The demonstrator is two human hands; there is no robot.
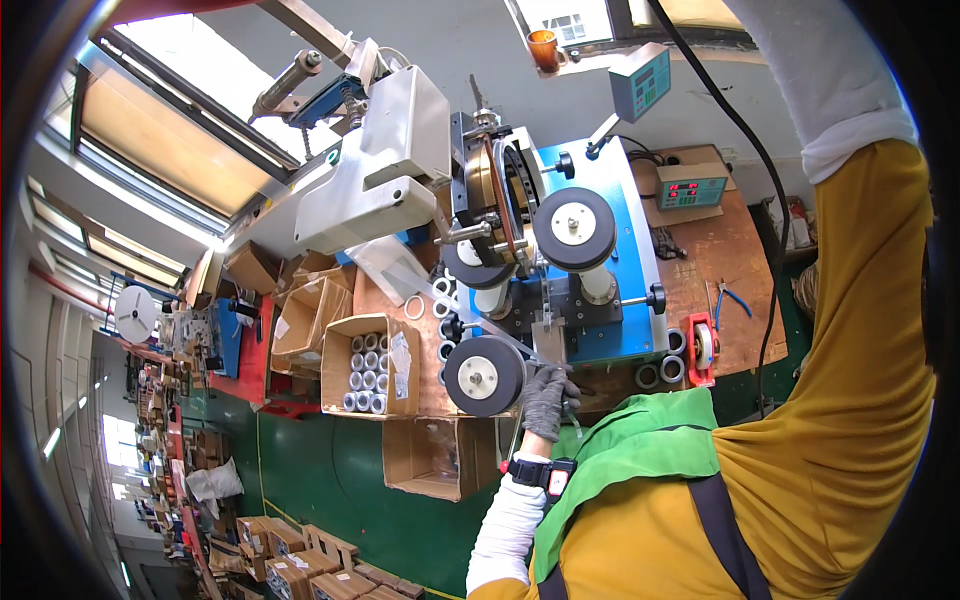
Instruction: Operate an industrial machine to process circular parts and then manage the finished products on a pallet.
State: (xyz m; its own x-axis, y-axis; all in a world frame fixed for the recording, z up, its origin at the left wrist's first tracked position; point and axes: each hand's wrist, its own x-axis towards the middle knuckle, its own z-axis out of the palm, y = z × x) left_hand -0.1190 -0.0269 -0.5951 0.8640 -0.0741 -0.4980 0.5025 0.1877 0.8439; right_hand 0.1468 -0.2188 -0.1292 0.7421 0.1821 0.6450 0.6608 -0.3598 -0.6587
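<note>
My left hand, in a grey glove, is at the front of a blue-bedded machine with rubber rollers. Its fingers are curled in beside the front black roller, just below a metal block; what they hold is hidden. A thin, pale strip runs from the left toward these fingers. Behind them stand a second black roller and an upright ring-shaped head. My right arm, in a mustard sleeve, is raised along the right side; its hand lies out of the picture.
A cardboard box of grey rings stands on the bench's left, with an open box below. Loose rings, a red tape dispenser, blue-handled pliers and a digital display box are right. A black cable hangs there.
</note>
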